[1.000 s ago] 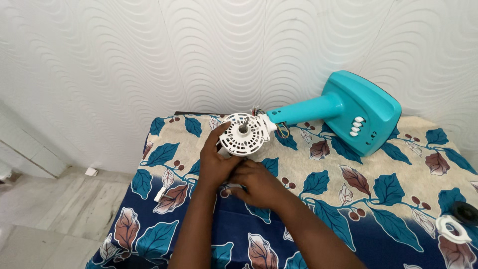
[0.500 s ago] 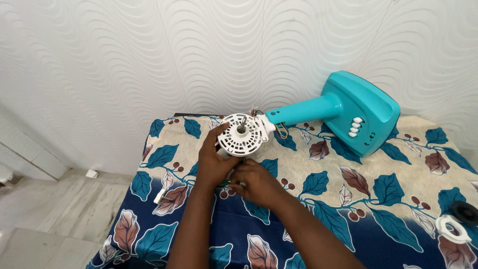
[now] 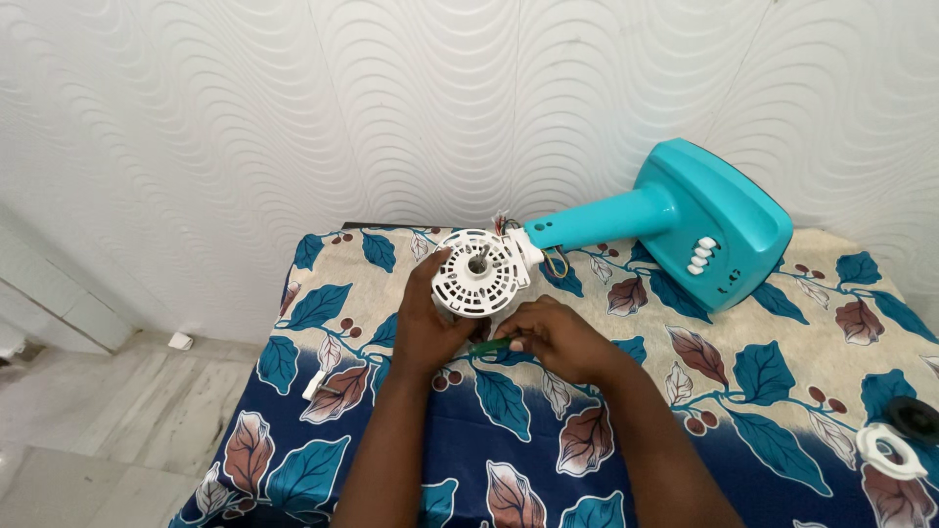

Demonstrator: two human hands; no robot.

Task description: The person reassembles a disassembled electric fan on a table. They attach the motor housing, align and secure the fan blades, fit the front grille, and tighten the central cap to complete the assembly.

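A teal table-fan stand [image 3: 685, 220] lies on its side on the leaf-patterned tablecloth [image 3: 763, 372]. Its neck ends in a round white vented motor housing [image 3: 476, 274] with a metal shaft in the middle. My left hand [image 3: 425, 318] grips the left and lower side of this housing. My right hand [image 3: 558, 337] sits just below and to the right of the housing and holds a thin green-handled tool [image 3: 492, 344] that points left toward my left hand.
A white ring-shaped part [image 3: 888, 450] and a black round knob [image 3: 916, 416] lie at the table's right edge. A small white piece [image 3: 315, 383] rests near the left edge. A wavy white wall stands behind; tiled floor lies to the left.
My right hand has risen from the cloth and moved right, now with the green tool visible in its fingers. The left hand keeps its hold on the motor housing.
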